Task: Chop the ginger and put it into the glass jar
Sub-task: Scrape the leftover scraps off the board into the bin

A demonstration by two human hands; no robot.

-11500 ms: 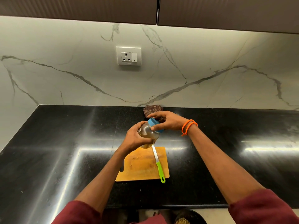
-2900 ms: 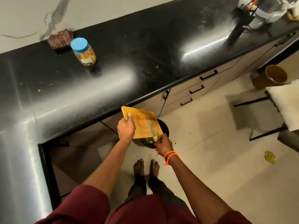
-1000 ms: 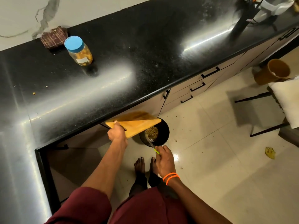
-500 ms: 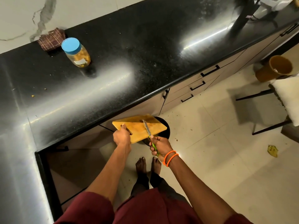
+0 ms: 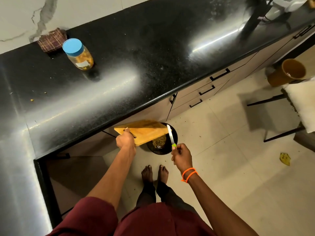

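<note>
Ginger sits chopped in the glass jar (image 5: pixel 80 56), blue lid on, upright on the counter (image 5: pixel 153 57), well apart from us. We judge clean-up in hand: left hand (image 5: pixel 125 142) grips the cutting board (image 5: pixel 144 132) tilted over the black bin (image 5: pixel 163 143); right hand (image 5: pixel 181 155) holds the knife (image 5: pixel 170 136) beside its edge. Next: scrape remaining bits into the bin, blade away from fingers.

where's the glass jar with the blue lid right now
In the head view, the blue-lidded glass jar stands upper left on the black countertop, just right of the brown checked cloth by the wall.
</note>
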